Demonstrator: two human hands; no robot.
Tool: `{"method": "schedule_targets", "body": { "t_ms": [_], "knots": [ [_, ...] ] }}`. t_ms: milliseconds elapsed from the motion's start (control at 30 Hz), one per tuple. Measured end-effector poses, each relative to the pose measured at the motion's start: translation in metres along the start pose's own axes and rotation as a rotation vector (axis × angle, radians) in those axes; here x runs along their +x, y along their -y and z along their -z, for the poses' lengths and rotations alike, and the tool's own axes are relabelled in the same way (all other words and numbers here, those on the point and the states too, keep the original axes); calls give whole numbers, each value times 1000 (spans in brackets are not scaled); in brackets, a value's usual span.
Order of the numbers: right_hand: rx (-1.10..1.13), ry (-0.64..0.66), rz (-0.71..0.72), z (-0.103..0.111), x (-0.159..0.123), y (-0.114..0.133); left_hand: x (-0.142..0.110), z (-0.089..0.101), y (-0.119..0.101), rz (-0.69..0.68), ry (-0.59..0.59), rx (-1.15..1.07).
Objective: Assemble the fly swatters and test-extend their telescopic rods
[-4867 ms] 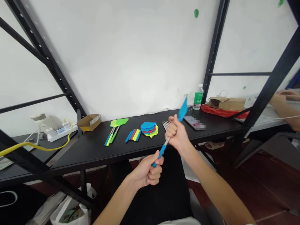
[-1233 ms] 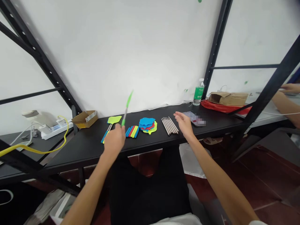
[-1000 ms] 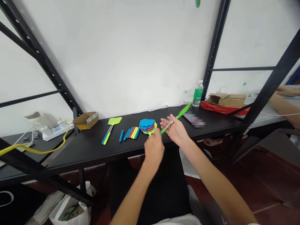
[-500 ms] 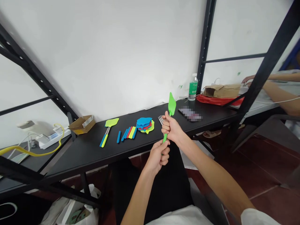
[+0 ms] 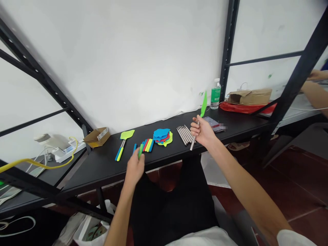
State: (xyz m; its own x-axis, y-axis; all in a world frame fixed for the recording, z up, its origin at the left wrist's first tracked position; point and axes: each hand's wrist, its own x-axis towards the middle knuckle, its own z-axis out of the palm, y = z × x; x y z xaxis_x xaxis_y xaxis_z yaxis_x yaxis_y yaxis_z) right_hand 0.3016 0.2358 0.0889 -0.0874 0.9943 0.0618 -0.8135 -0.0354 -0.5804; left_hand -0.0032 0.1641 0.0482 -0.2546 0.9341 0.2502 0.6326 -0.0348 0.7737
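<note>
My left hand (image 5: pixel 135 167) is closed round a green handle (image 5: pixel 140 151), above the table's front edge. Beside it lies a row of coloured handles (image 5: pixel 148 145) in blue, red and yellow. My right hand (image 5: pixel 205 131) grips a fly swatter (image 5: pixel 204 104) with a green head pointing up; its bare metal rod sticks out below my fingers. Several metal rods (image 5: pixel 184 135) lie side by side just left of that hand. A stack of swatter heads (image 5: pixel 162 134), blue on top of red and yellow, rests between the handles and rods. Swatters with handles (image 5: pixel 120 153) lie at the left.
The black table (image 5: pixel 89 174) runs along a white wall. An open cardboard box (image 5: pixel 96 137) stands at its left end, a water bottle (image 5: pixel 215 94) at the back right. A blurred flat item (image 5: pixel 214 124) lies behind my right hand. Black rack posts (image 5: pixel 292 75) rise on both sides.
My left hand has pulled the green handle off the swatter's rod and carried it left towards the row of handles. My right hand has shifted right with the swatter, uncovering the metal rods.
</note>
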Motion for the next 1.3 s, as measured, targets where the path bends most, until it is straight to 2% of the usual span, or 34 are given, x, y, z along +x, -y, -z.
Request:
{"method": "schedule_targets", "body": {
  "t_ms": [67,100,233,367,500,567,633,667,800,833,867,967,1067,1133,1233,1267,1300],
  "knots": [
    [-33,-10,-39,-1,0,-1,28,11,11,-51,-75,384],
    [-52,-18,-52,-2,0,-4,40,14,14,-54,-68,516],
    [-90,-25,-58,-7,-1,-16,59,11,16,-104,-4,856],
    [-129,35,-55,-6,-2,-24,56,8,19,-144,36,950],
    [-198,120,-53,-5,-3,-27,53,12,21,-175,-2,864],
    [-215,176,-89,-7,-6,-28,51,12,13,-193,-38,740],
    [-214,260,-181,-12,-11,-30,45,7,-4,-202,-12,494],
    [-203,313,-253,-15,-14,-32,41,2,-16,-197,43,310],
    [-143,513,-582,-27,-27,-44,20,-28,-66,-117,471,-616],
    [-138,538,-623,-29,-29,-47,15,-37,-76,-90,536,-793],
    [-140,552,-641,-31,-31,-50,11,-45,-84,-58,546,-934],
    [-178,558,-612,-35,-34,-53,4,-65,-97,28,462,-1172],
    [-262,532,-534,-36,-36,-54,6,-74,-100,49,299,-1217],
    [-352,478,-449,-35,-37,-56,17,-72,-101,75,136,-1226],
    [-509,355,-287,-28,-33,-54,46,-58,-98,123,-154,-1215],
    [-547,306,-231,-24,-29,-50,57,-52,-95,118,-211,-1161],
    [-574,258,-181,-18,-23,-44,67,-48,-91,113,-214,-1066]
  ]
}}
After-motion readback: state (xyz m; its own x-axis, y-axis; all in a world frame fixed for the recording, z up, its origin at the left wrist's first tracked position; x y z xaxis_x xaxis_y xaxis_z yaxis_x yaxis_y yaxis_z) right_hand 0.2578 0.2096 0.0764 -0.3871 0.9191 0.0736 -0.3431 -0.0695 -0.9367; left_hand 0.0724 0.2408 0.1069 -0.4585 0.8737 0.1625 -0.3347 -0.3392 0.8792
